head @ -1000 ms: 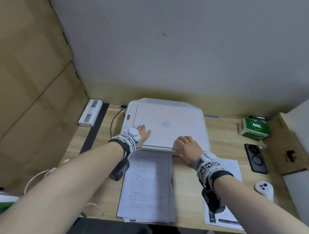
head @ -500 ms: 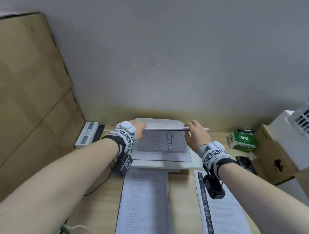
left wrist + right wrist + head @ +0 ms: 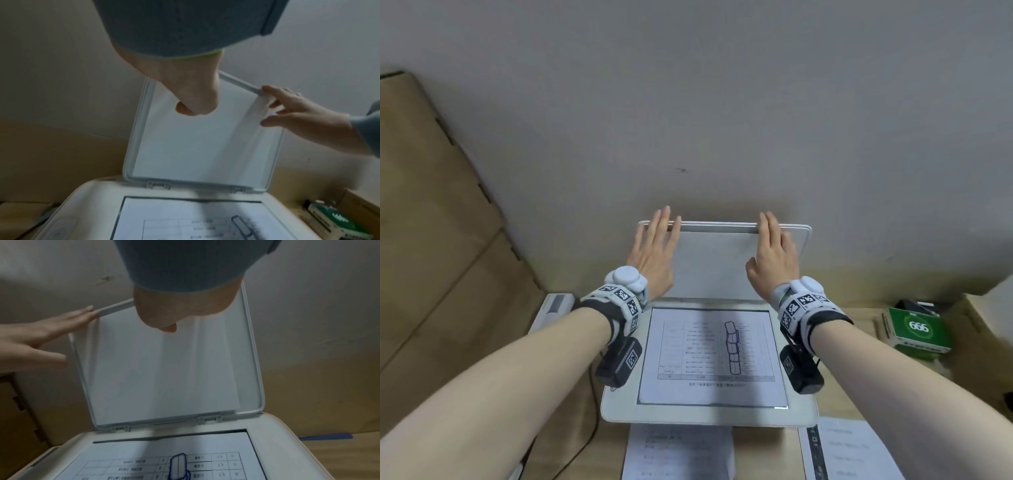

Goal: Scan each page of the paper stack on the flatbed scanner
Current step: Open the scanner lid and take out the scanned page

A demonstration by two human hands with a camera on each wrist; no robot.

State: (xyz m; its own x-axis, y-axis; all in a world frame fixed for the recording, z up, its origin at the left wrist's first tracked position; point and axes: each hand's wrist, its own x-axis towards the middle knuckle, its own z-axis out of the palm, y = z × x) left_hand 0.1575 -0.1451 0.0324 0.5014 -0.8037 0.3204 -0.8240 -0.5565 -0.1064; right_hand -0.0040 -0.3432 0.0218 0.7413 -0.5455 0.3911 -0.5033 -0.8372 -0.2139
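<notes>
The white flatbed scanner (image 3: 619, 407) stands on the wooden desk with its lid (image 3: 717, 263) raised upright against the wall. A printed page (image 3: 712, 356) with a table and a blue drawing lies on the glass. My left hand (image 3: 654, 250) presses flat, fingers straight, on the inner face of the lid near its top left edge. My right hand (image 3: 774, 253) does the same near the top right. In the left wrist view the lid (image 3: 197, 142) stands over the page (image 3: 185, 220). A paper stack (image 3: 678, 452) lies in front of the scanner.
A second sheet (image 3: 849, 452) lies on the desk at the front right. A green box (image 3: 916, 330) and a cardboard box (image 3: 986, 318) sit to the right. A white device (image 3: 554, 305) lies left of the scanner, and a black cable (image 3: 592, 421) runs down the desk.
The lid was shut a second ago, half lifted half a second ago, and now stands upright. Both hands went from gripping its front edge to pressing flat on its inner face.
</notes>
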